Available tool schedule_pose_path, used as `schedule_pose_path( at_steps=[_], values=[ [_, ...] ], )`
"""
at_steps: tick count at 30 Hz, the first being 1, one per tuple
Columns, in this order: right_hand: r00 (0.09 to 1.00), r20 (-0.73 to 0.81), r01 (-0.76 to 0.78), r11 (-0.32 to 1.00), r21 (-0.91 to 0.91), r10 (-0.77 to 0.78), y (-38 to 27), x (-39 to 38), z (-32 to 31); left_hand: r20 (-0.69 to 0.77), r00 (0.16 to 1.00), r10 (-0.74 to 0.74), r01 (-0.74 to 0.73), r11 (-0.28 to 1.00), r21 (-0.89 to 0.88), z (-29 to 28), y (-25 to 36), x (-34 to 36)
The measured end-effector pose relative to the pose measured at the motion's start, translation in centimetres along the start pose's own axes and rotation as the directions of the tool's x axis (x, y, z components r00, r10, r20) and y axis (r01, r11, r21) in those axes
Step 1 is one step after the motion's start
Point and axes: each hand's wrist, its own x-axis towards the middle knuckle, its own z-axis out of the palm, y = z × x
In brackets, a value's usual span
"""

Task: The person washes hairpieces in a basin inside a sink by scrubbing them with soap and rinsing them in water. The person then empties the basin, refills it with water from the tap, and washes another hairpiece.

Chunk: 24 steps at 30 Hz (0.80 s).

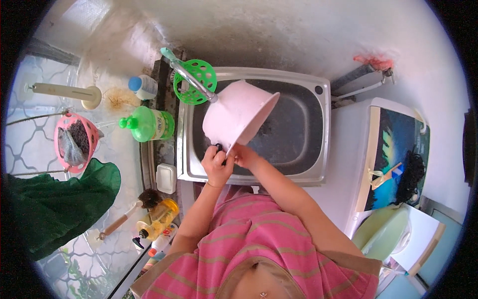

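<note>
A pale pink pot is tipped on its side over the sink, its open mouth facing right. My left hand is closed around a small black part at the pot's near side, which looks like its handle. My right hand grips the pot's near rim, its fingers partly hidden by the pot. The metal tap reaches over the pot's far left side, its tip close to the pot wall. I cannot make out whether water is running.
Behind the tap sits a green perforated basket. Left of the sink stand a green bottle, a white bottle with a blue cap, a soap box and a yellow bottle. A white washing machine stands at the right.
</note>
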Motion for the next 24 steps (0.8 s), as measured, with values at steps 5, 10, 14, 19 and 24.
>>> schedule_pose_path(
  at_steps=[5, 10, 14, 19, 24],
  values=[
    [0.96, -0.209, 0.203, 0.978, 0.054, -0.187, -6.8, -0.8, -3.1, 0.04, 0.983, -0.177, 0.178, 0.984, -0.025, -0.9, -0.3, -0.5],
    [0.953, -0.271, 0.056, 0.96, -0.273, -0.133, -10.7, -6.8, -3.0, 0.047, 0.899, -0.435, 0.436, 0.883, -0.173, 0.6, -3.2, -1.7],
    [0.906, -0.324, 0.061, 0.843, -0.534, -0.271, -11.4, -11.9, -1.1, 0.224, 0.605, -0.764, 0.788, 0.533, -0.307, 2.3, -6.1, -3.1],
    [0.505, -0.27, 0.098, 0.365, -0.926, -0.82, -10.4, -14.1, -3.2, 0.337, 0.545, -0.768, 0.794, 0.602, 0.086, 5.0, -6.5, -4.6],
    [0.227, -0.091, -0.091, 0.072, -0.993, -0.97, -10.2, -18.4, 2.5, 0.394, 0.403, -0.826, 0.911, 0.404, -0.085, 7.2, -7.2, -5.0]
  ],
)
